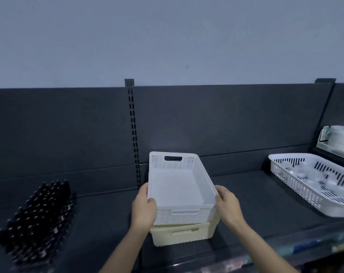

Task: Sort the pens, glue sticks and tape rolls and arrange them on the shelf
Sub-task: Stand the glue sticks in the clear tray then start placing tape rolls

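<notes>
"Gripping what, in the head view?"

"Both hands are on a white basket (177,186) in the middle of the frame. The left hand (143,206) clasps its left rim near the front corner, with the fingers (151,201) curled over the edge. The right hand (229,205) grasps the right rim the same way."

"And where does that basket sit?"

"Its base is sunk into the mouth of a cream basket (183,235), slightly askew. The cream one stands on the dark shelf (256,203). I cannot tell whether the white one rests there or is held just clear."

"Where are the pens, glue sticks and tape rolls?"

"I can't make them out. A slotted white basket (285,155) at the right of the frame holds pale shapes that are too blurred to name. The coloured smears along the lower right edge are just as unclear. A black tray (39,217) of dark upright pieces stands at the lower left."
</notes>
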